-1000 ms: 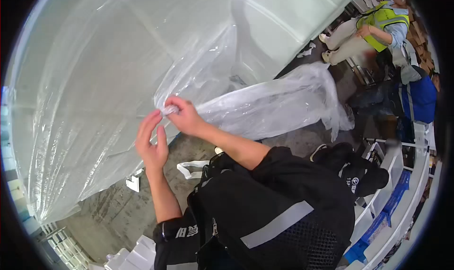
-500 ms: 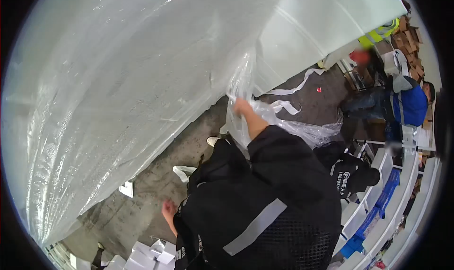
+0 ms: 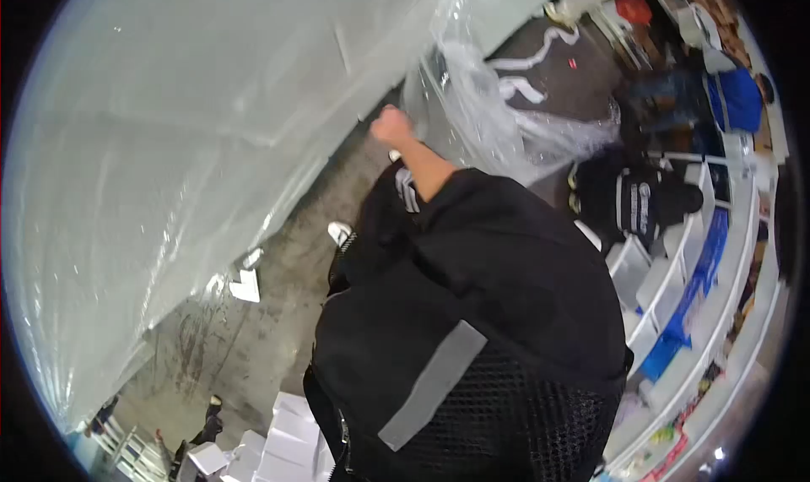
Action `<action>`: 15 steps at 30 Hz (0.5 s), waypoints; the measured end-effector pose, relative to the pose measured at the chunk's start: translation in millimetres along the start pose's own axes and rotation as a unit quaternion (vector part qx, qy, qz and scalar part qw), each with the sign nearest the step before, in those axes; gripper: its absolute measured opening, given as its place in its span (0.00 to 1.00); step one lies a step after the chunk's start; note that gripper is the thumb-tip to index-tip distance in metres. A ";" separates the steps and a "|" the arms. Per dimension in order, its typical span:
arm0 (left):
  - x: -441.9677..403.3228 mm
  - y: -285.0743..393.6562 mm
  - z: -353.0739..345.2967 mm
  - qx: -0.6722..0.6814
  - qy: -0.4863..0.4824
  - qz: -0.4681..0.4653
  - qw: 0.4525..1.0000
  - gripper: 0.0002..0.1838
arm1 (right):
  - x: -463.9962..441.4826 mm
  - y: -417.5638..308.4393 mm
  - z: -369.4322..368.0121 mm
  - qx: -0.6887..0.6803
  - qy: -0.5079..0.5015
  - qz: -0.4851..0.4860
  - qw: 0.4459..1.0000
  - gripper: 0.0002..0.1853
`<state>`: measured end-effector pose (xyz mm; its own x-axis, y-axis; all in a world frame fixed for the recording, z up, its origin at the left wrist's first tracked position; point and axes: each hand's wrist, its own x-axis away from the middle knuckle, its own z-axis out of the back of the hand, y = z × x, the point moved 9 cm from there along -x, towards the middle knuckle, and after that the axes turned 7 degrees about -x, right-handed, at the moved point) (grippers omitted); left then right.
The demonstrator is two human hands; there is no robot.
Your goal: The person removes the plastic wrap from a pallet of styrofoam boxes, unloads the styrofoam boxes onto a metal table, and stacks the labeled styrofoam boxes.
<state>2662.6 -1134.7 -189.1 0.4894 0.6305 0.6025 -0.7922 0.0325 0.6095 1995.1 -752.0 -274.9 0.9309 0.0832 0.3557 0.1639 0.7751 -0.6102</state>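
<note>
My right hand (image 3: 392,127) is closed, with its arm stretched out beside the lower edge of a large pale block wrapped in clear film (image 3: 228,102). Just right of the hand, loose clear film (image 3: 477,111) hangs from the block and trails across the floor. Whether any film is between the fingers is too small to tell. My left hand is out of the picture.
White boxes (image 3: 291,440) lie at the bottom. A crouching person in black (image 3: 641,203) is by white shelving (image 3: 675,292) on the right; another person in blue (image 3: 734,100) is beyond. White strips (image 3: 523,88) and a white scrap (image 3: 245,286) lie on the floor.
My right hand has left the twisted film at the block's face and is now by its lower edge. My left hand dropped away from the film and out of view. The view has shifted.
</note>
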 end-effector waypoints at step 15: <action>-99.8 -108.1 204.5 0.312 0.224 0.042 0.922 0.15 | 206.6 -48.8 -339.7 0.250 -0.328 0.057 0.909 0.17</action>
<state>2773.9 -1359.7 -209.8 0.1247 0.8724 0.4727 -0.3869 -0.3959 0.8328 2290.3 -985.4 -412.2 0.5108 0.4095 0.7559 -0.2436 0.9122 -0.3295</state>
